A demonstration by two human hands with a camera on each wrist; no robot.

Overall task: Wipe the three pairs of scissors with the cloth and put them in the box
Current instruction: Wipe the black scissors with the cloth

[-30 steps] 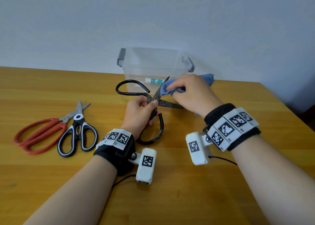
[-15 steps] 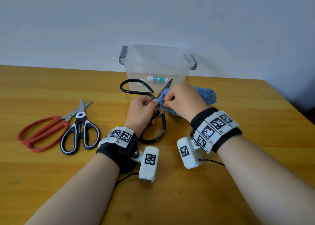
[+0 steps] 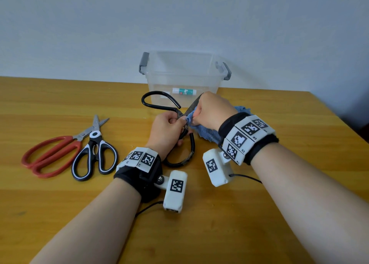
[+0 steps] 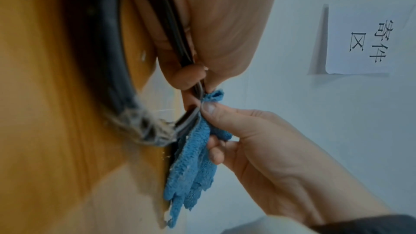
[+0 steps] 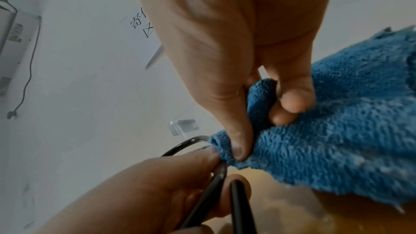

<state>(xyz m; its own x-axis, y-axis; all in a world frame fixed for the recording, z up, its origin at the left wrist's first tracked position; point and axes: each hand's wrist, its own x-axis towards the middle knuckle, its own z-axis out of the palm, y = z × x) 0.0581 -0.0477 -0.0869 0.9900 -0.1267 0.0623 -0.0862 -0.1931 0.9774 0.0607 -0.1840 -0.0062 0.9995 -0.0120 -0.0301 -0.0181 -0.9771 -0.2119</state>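
The left hand [image 4: 223, 29] grips the black scissors [image 4: 108, 70] near the pivot, the big handle loop curving over the wooden table [image 4: 40, 113]. The right hand [image 4: 265, 149] pinches a blue cloth [image 4: 193, 163] against the blade. A paper sign [image 4: 360, 42] hangs on the wall.

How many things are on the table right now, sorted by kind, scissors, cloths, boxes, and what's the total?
Scissors: 3, the black-looped pair held by the left hand, the red pair, the black-and-white pair
Cloths: 1, blue cloth in the right hand
Boxes: 1, clear box
Total: 5
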